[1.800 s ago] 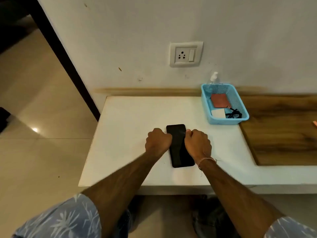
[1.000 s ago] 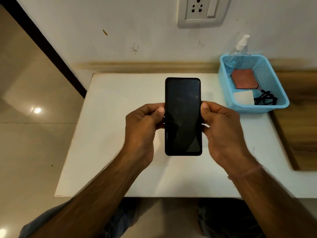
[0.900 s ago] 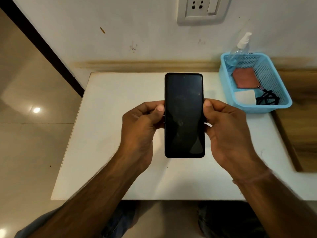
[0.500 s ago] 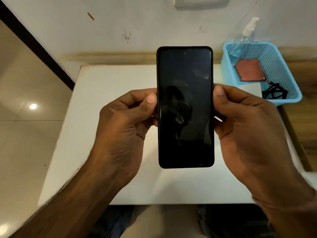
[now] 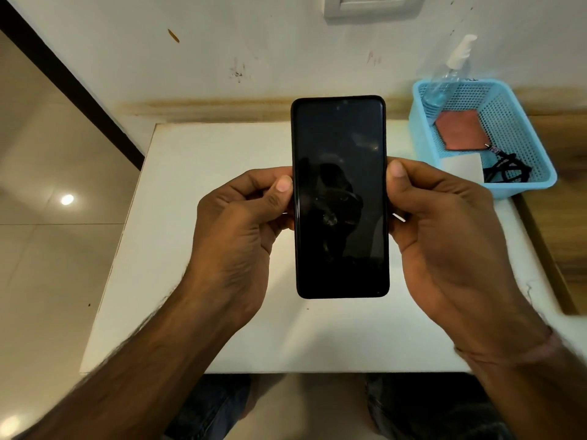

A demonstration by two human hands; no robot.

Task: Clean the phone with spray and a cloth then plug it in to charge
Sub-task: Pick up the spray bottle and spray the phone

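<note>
A black phone [image 5: 340, 198] with a dark screen is held upright above the white table [image 5: 197, 173], screen toward me. My left hand [image 5: 235, 236] grips its left edge and my right hand [image 5: 444, 230] grips its right edge, thumbs on the front. At the back right, a blue basket [image 5: 521, 128] holds a clear spray bottle [image 5: 444, 81], a reddish-brown cloth [image 5: 460, 131], a white charger block [image 5: 463, 168] and a black cable [image 5: 508, 169].
The lower edge of a wall socket plate [image 5: 371, 7] shows on the white wall above the table. A wooden surface [image 5: 565, 223] adjoins the table on the right. Tiled floor [image 5: 47, 217] lies to the left. My knees sit under the table's front edge.
Both hands picked the phone up off the table and raised it toward me. Over the last half second it has stayed almost still.
</note>
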